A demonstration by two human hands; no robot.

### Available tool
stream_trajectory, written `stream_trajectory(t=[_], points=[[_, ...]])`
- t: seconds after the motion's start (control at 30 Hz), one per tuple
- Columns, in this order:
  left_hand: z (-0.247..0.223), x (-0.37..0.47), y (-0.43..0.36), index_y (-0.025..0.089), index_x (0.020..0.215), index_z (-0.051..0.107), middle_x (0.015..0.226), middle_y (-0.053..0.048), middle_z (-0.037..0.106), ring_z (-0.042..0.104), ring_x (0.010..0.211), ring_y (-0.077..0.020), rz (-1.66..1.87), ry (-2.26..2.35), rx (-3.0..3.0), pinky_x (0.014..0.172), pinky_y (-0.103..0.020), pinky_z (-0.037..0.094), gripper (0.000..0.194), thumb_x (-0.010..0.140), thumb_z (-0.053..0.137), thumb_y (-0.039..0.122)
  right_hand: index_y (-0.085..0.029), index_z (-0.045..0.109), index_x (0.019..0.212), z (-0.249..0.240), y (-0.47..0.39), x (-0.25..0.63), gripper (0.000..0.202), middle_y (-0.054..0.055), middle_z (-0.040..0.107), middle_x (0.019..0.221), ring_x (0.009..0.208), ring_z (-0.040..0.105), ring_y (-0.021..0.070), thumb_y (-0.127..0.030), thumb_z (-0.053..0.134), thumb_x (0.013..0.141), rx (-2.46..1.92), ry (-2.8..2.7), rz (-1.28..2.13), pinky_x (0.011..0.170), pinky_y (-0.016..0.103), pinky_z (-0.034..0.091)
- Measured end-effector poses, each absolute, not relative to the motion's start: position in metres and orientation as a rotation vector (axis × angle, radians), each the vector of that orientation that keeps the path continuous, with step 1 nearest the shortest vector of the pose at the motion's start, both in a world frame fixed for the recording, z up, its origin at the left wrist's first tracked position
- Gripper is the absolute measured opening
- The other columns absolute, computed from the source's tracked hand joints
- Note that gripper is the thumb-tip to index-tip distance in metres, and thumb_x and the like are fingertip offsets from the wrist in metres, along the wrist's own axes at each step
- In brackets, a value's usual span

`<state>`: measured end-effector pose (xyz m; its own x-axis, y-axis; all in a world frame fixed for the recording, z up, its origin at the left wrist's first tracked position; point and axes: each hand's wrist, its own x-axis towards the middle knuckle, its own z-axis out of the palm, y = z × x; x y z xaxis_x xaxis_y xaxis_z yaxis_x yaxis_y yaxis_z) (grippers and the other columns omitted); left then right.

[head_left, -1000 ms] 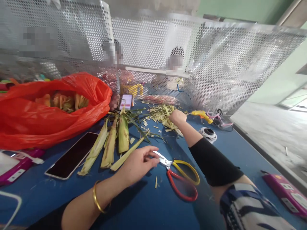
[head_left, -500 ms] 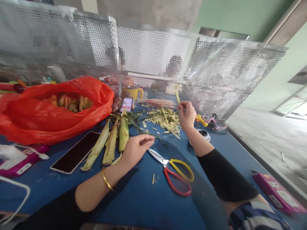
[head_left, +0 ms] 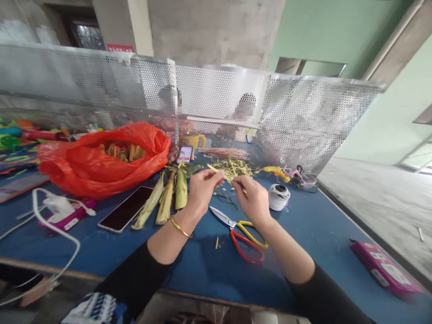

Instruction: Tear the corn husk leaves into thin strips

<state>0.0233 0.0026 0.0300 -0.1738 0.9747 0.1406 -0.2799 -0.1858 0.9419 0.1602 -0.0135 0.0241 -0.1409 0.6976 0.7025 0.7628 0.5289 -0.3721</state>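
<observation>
My left hand [head_left: 202,191] is closed in a pinch, and a pale yellow-green husk strip [head_left: 213,168] sticks out above its fingertips. Close by on the right, my right hand [head_left: 251,200] is also pinched, its fingertips near the left ones; what lies between them is too small to make out. Scissors [head_left: 231,223] with one red and one yellow handle lie on the blue table just below the hands. Several corn husks [head_left: 167,200] lie to the left of my left hand. Behind both hands spreads a pile of husk shreds [head_left: 236,166].
A red plastic bag [head_left: 81,166] with husk pieces sits left, behind a dark phone [head_left: 125,210] and a purple power strip [head_left: 69,219]. White thread [head_left: 279,198] and a yellow tool [head_left: 278,173] lie right. A perforated metal screen [head_left: 216,90] borders the back, with people behind it.
My right hand has come down and left from the back, where it held a pale strip up. My left hand has risen slightly to meet it. The view has shifted too.
</observation>
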Motion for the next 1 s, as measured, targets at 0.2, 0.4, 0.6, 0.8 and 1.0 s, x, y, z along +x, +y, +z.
stream_trajectory(t=[0.2,0.4,0.6,0.8,1.0], points=[[0.009,0.010,0.010,0.015,0.064,0.069,0.056,0.001,0.062,0.057,0.055,-0.0085,1.451,0.972,0.915,0.054,-0.019,0.041,0.011,0.065,0.072,0.025,-0.020,0.058,0.074,0.005,-0.001,0.159,0.012,0.000,0.066,0.065,0.056,0.058,0.0139,-0.030,0.052,0.077,-1.128,-1.715,0.861,0.060,0.028,0.046],[-0.002,0.012,0.020,0.015,0.064,0.068,0.058,0.000,0.062,0.056,0.053,-0.0088,1.414,1.009,0.894,0.052,-0.020,0.040,0.022,0.062,0.077,0.034,-0.018,0.067,0.078,-0.006,0.000,0.168,0.019,0.001,0.070,0.069,0.056,0.061,0.0137,-0.030,0.063,0.064,-1.157,-1.539,1.207,0.062,0.029,0.050],[-0.012,0.023,0.014,0.015,0.062,0.065,0.060,0.000,0.063,0.057,0.056,-0.0104,1.305,1.047,0.972,0.052,-0.021,0.041,0.024,0.060,0.078,0.034,-0.020,0.066,0.075,-0.015,-0.003,0.166,0.012,-0.001,0.066,0.059,0.056,0.061,0.0150,-0.028,0.058,0.071,-1.230,-1.600,0.721,0.058,0.027,0.048],[-0.016,0.032,0.009,0.015,0.054,0.063,0.053,0.001,0.060,0.055,0.054,-0.0098,1.257,1.084,1.097,0.054,-0.021,0.042,0.013,0.064,0.069,0.021,-0.020,0.062,0.082,-0.018,-0.008,0.163,0.014,0.001,0.069,0.067,0.060,0.064,0.0162,-0.029,0.056,0.074,-1.314,-1.635,0.427,0.061,0.028,0.047],[-0.017,0.033,0.009,0.017,0.057,0.067,0.058,0.000,0.065,0.059,0.059,-0.0109,1.251,1.063,1.121,0.060,-0.022,0.045,0.010,0.065,0.062,0.017,-0.020,0.060,0.083,-0.021,-0.003,0.164,0.013,0.001,0.069,0.068,0.059,0.064,0.0166,-0.028,0.055,0.074,-1.284,-1.584,0.506,0.060,0.029,0.048]])
